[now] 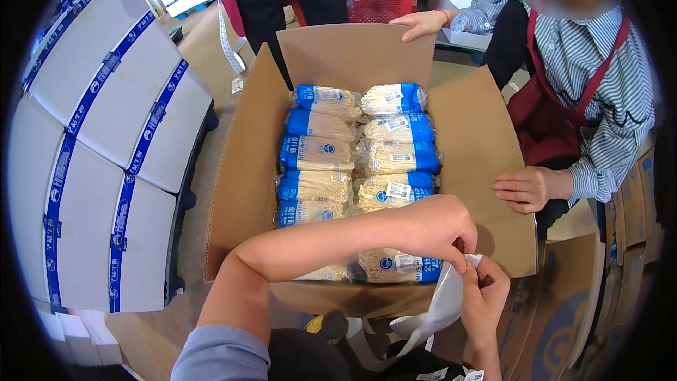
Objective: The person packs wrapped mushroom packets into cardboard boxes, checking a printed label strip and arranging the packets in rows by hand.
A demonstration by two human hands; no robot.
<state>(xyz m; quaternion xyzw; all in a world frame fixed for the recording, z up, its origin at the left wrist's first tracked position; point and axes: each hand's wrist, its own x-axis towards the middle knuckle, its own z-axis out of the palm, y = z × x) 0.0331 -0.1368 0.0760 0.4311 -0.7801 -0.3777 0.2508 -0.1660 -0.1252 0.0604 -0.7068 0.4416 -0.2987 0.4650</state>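
Observation:
An open cardboard box [248,169] holds two columns of plastic-bagged enoki mushrooms [325,151] with blue and clear wrapping; several bags bear white labels. My left hand [441,225] reaches across the near part of the box, its arm hiding some bags. Thumb and fingers pinch the top of a white sheet of label backing [447,296] near the box's near right corner. Close beside it, my right hand [484,293] grips the same sheet by its upper edge. The rest of the sheet hangs down towards my lap, where a few labels [432,374] lie.
Stacked white boxes with blue tape [92,169] stand on a pallet at left. A co-worker in a striped shirt [608,90] sits at right, one hand [423,24] on the far flap, the other on the right flap. Another person's legs [264,0], red crates [383,2] and flattened cartons [560,296] surround the box.

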